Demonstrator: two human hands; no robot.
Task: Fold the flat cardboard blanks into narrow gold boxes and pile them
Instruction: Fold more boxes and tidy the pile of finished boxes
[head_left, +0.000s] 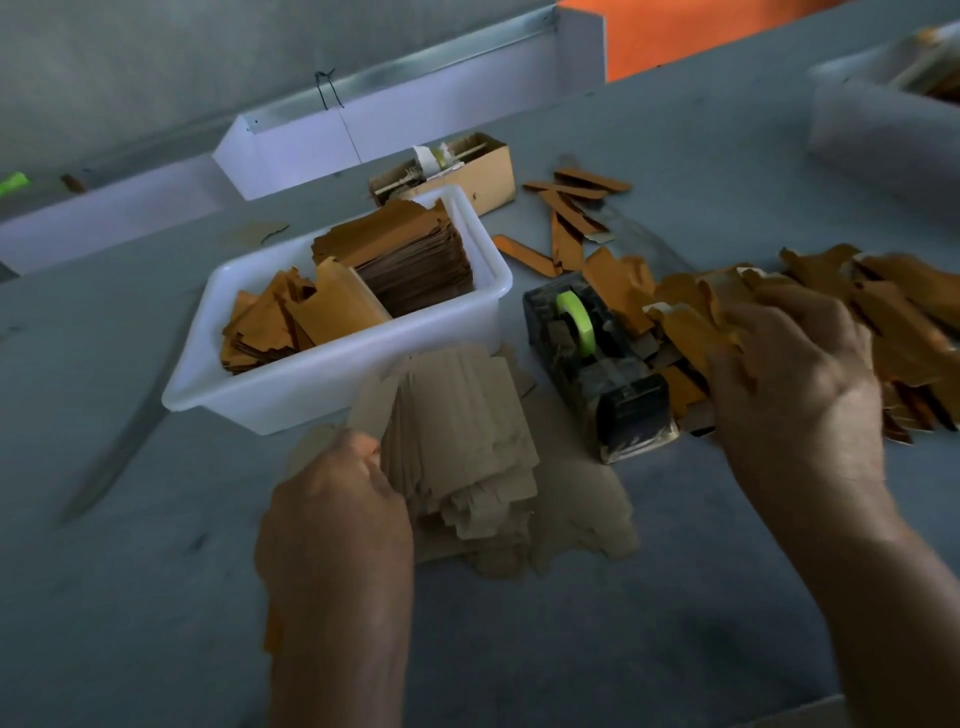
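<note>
left hand (332, 499) gripping blanks (462, 441), right hand (795, 374) on boxes (893, 322)

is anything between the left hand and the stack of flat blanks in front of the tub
Nothing visible. The left hand is already at the left edge of the fanned stack of brown flat blanks. The white tub sits behind it and the tape dispenser to its right.

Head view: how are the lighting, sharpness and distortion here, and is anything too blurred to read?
Head view: dim, bluish light; wide-angle bending at the edges; right hand and the gold pile under it are smeared; the far-right bin is blurred; tape dispenser, white tub and left hand read reasonably sharp.
</note>
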